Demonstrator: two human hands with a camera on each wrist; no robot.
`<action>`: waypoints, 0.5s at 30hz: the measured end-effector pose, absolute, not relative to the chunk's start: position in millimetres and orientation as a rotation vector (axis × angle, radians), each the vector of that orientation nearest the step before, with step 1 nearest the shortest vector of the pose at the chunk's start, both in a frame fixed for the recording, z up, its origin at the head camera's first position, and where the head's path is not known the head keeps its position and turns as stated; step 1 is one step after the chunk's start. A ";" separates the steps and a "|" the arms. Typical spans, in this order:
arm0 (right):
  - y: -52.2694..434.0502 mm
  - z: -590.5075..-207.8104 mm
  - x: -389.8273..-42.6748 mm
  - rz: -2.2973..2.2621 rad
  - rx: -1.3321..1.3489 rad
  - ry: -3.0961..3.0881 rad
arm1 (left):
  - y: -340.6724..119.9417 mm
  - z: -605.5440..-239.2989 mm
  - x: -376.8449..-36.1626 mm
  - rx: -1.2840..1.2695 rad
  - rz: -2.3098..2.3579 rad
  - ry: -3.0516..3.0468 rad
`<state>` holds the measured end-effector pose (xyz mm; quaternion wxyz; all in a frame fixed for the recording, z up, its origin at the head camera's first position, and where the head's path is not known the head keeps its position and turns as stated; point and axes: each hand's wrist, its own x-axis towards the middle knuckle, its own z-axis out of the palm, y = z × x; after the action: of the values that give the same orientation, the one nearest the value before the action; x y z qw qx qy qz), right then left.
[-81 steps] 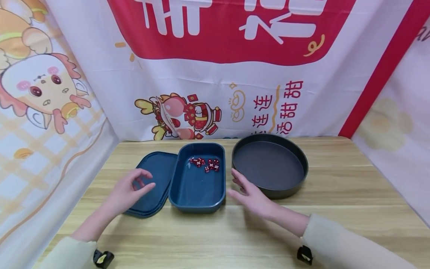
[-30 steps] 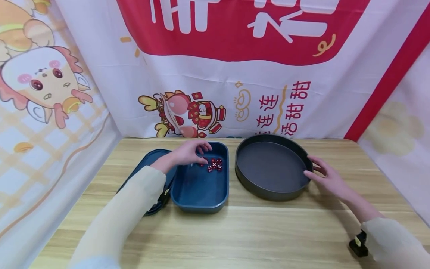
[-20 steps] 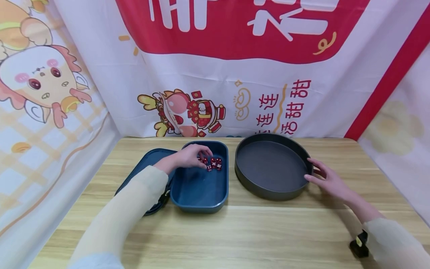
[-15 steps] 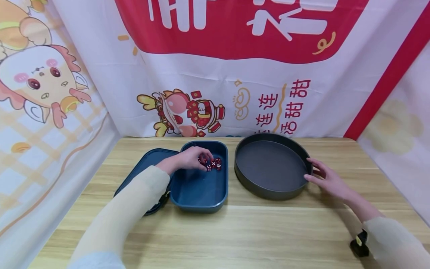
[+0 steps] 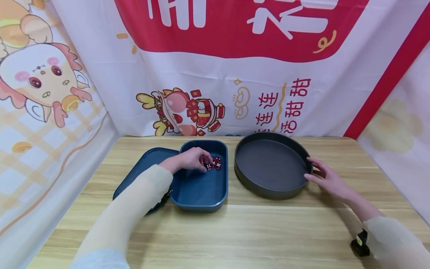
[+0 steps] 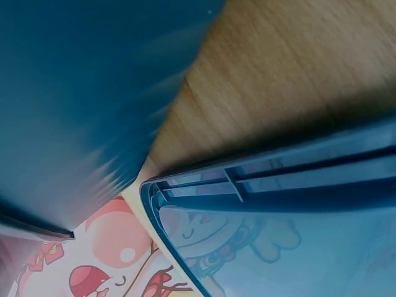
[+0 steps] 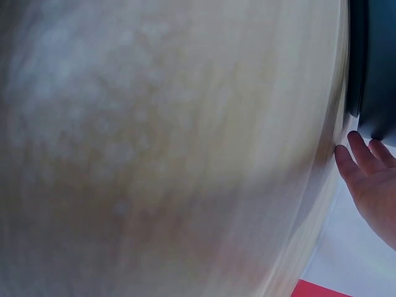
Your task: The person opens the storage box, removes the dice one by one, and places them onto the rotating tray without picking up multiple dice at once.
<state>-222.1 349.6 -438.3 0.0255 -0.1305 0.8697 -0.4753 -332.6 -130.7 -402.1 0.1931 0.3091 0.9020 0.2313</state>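
Note:
In the head view, my left hand [image 5: 195, 158] reaches over the left wall into the blue rectangular box [image 5: 201, 192]. Its thumb and fingers curl around red dice with white dots; some are hidden under the hand. Other dice [image 5: 216, 163] lie at the fingertips on the box floor. My right hand [image 5: 325, 177] rests against the right side of a round black pan [image 5: 272, 164], thumb and forefinger at the rim. The right wrist view shows that hand's fairly straight fingers [image 7: 361, 154] at the pan's outer wall [image 7: 378, 68].
A dark blue lid [image 5: 144, 168] lies left of the box, partly under the left sleeve [image 5: 134, 209]. The box stands between lid and pan on the wooden table [image 5: 235, 239]. A printed cloth [image 5: 208, 71] hangs behind and at the sides.
My left hand went from above the lid into the box, then slid slightly right among the dice. My right hand moved from the pan's left side to its right rim and stayed there.

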 end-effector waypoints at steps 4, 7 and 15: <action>349.6 -437.9 -221.9 -1.474 -0.410 2.685 | -129.8 -402.5 -333.0 0.868 0.628 2.525; 350.1 -437.9 -221.7 -1.463 -0.401 2.682 | -129.9 -403.5 -332.7 0.891 0.622 2.514; 349.3 -438.1 -220.6 -1.461 -0.385 2.683 | -129.2 -403.6 -326.8 0.904 0.586 2.482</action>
<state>-220.6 349.3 -438.1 0.0310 -0.1250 0.8710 -0.4742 -326.8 -129.2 -403.6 0.2164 0.3262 0.8956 0.2113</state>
